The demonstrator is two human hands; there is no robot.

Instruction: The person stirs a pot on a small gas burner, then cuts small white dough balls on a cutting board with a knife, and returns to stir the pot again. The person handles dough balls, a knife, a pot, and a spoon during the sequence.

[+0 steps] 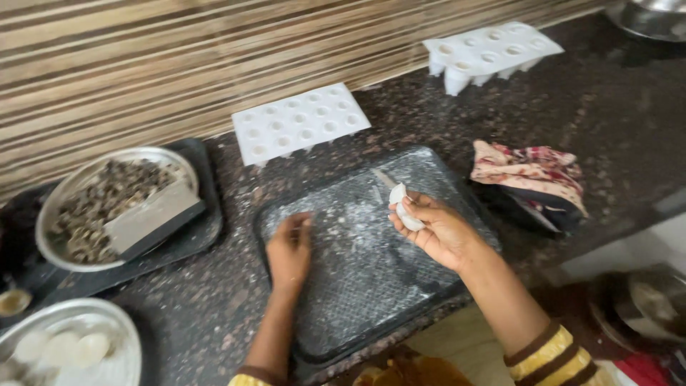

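A dark baking tray (436, 171) dusted with white flour lies on the speckled stone counter in front of me. My right hand (436, 232) hovers over its right side, fingers closed on a small white piece of folded dough (401, 204). My left hand (289, 250) rests on the floured tray surface at its left side, fingers down and together, holding nothing that I can see.
A steel bowl of dark filling (107, 204) with a flat scraper sits on a black tray at left. A steel plate with dough discs (71, 350) is at the bottom left. Two white moulded trays (300, 121) (489, 50) stand near the wall. A patterned cloth (529, 175) lies at right.
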